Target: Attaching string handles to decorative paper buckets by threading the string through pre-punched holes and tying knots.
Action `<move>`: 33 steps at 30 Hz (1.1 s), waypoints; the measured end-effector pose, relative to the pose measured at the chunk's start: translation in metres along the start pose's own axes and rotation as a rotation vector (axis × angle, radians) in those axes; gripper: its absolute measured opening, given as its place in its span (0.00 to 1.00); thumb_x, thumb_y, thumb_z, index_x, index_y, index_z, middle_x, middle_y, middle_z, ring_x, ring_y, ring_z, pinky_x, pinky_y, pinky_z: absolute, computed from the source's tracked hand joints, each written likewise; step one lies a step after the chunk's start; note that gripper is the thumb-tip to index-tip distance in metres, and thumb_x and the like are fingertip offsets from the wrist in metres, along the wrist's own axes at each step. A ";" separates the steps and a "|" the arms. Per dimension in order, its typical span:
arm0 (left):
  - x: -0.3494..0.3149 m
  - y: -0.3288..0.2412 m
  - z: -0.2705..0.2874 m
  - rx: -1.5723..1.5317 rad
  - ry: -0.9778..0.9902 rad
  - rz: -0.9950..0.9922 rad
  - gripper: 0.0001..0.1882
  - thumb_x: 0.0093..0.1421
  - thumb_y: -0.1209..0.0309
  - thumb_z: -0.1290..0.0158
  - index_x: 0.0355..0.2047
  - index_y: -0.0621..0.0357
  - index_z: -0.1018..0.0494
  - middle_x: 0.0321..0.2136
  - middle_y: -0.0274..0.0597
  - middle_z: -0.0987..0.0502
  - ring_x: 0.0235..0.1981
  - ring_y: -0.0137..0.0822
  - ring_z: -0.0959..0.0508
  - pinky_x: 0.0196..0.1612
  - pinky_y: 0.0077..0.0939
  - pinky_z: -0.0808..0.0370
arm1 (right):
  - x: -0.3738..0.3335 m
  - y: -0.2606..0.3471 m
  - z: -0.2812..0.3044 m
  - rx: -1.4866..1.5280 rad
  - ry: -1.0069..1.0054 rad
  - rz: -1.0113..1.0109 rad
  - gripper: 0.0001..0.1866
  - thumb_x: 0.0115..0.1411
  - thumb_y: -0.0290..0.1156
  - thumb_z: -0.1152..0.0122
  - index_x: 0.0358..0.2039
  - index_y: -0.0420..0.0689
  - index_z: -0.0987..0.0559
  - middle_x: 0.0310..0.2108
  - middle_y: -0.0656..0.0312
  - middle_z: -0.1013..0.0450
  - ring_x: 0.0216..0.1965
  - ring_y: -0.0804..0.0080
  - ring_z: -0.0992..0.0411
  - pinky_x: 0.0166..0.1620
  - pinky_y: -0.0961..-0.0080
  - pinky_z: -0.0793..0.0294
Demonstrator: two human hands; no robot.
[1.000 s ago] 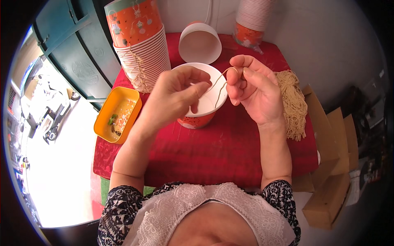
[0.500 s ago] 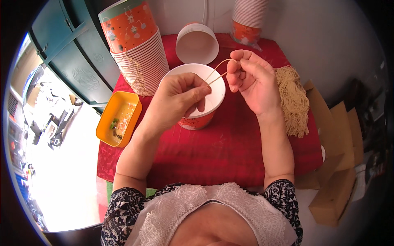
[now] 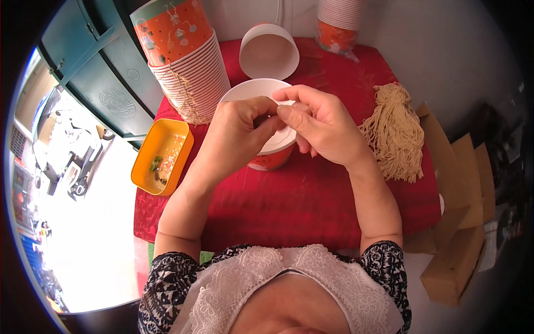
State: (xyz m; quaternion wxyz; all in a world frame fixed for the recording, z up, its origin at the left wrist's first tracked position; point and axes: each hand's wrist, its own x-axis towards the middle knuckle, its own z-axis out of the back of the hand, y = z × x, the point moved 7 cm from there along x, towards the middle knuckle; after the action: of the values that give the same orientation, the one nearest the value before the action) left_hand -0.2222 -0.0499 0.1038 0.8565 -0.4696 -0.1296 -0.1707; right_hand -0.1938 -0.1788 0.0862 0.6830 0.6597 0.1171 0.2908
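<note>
My left hand (image 3: 235, 131) and my right hand (image 3: 329, 127) meet above an orange paper bucket (image 3: 271, 161) with a white inside, which stands upright on the table. Thumb and fingers of each hand are pinched together, fingertips almost touching. A thin beige string runs between them, now mostly hidden by the fingers. To the right of my right hand lies a thick bundle of beige strings (image 3: 394, 136). Behind the upright bucket, another paper bucket (image 3: 269, 54) is tipped on its side, its white inside facing me.
A tall stack of nested buckets (image 3: 192, 78) with strings hanging down its side stands at the left. In front of it is a yellow tray (image 3: 146, 158) holding small bits. More wrapped buckets (image 3: 337, 30) stand at the back right. Cardboard boxes (image 3: 453, 261) lie beside the red-covered table (image 3: 311, 217).
My right hand has moved left and down to my left hand. The string loop that showed between them has closed up among the fingers. The view has shifted slightly.
</note>
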 end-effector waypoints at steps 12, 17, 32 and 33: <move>0.004 0.006 0.011 0.064 -0.043 -0.015 0.04 0.56 0.77 0.43 0.30 0.67 0.23 0.22 0.46 0.21 0.23 0.30 0.21 0.29 0.24 0.26 | 0.010 -0.015 0.030 -0.246 -0.082 0.123 0.07 0.57 0.27 0.37 0.31 0.37 0.18 0.22 0.63 0.23 0.25 0.84 0.29 0.30 0.81 0.29; 0.004 0.006 0.018 0.147 -0.076 0.011 0.05 0.55 0.76 0.42 0.30 0.67 0.23 0.21 0.46 0.21 0.21 0.31 0.22 0.28 0.24 0.27 | 0.011 -0.013 0.051 -0.267 -0.173 0.143 0.06 0.57 0.26 0.37 0.31 0.37 0.17 0.23 0.65 0.22 0.25 0.84 0.28 0.30 0.83 0.29; -0.005 0.009 -0.009 0.520 0.267 -0.202 0.05 0.56 0.73 0.44 0.31 0.63 0.25 0.25 0.51 0.23 0.30 0.50 0.22 0.34 0.36 0.26 | -0.012 0.009 0.115 -0.242 -0.834 0.399 0.03 0.57 0.23 0.38 0.31 0.37 0.19 0.26 0.72 0.29 0.24 0.89 0.37 0.28 0.86 0.36; -0.003 0.004 0.005 0.431 0.163 -0.213 0.05 0.57 0.74 0.45 0.31 0.63 0.25 0.25 0.51 0.23 0.29 0.51 0.22 0.33 0.35 0.26 | -0.016 0.014 0.114 -0.269 -0.910 0.460 0.03 0.57 0.23 0.37 0.31 0.38 0.19 0.28 0.70 0.29 0.24 0.88 0.37 0.28 0.86 0.35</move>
State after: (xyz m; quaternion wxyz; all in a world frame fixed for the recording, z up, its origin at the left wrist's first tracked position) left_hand -0.2232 -0.0433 0.1021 0.9215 -0.2446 -0.1421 -0.2660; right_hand -0.1482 -0.2831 0.1077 0.6619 0.6345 -0.3775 0.1297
